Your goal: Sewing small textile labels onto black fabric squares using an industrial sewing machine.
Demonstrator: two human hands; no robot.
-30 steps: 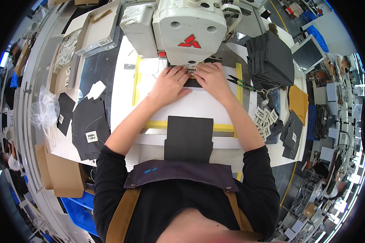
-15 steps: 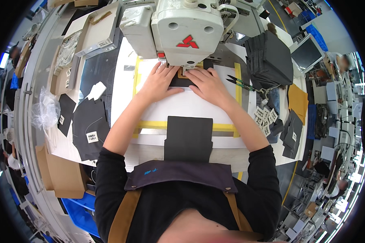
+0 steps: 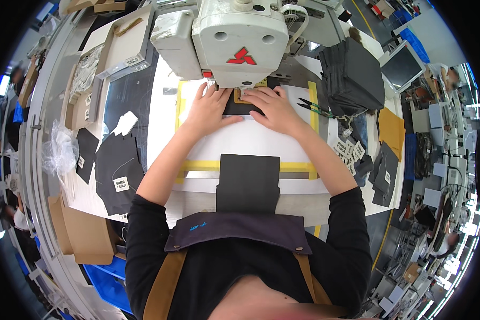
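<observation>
Under the white head of a sewing machine (image 3: 242,40), a black fabric piece (image 3: 234,109) lies on a white sheet (image 3: 226,141) edged with yellow tape. My left hand (image 3: 208,109) rests flat at the left of the black piece, thumb stretched toward the middle. From the other side, my right hand (image 3: 274,109) lies over the piece's right part, fingers spread out. A small yellowish frame (image 3: 238,97) shows between the hands beneath the machine head. The needle area and some fingertips are partly hidden by the head. Nearer my body, another dark panel (image 3: 248,181) lies across the table's front edge.
Dark panels are stacked (image 3: 354,77) at the back right, with green-handled snips (image 3: 317,108) beside them. Small white labels (image 3: 349,152) lie at the right. Loose dark pieces (image 3: 117,168), a plastic bag (image 3: 60,146) and an open box (image 3: 128,40) occupy the left.
The machine head appears slightly further left and up in the picture. Both hands stay flat on the black piece, nearly in the same place.
</observation>
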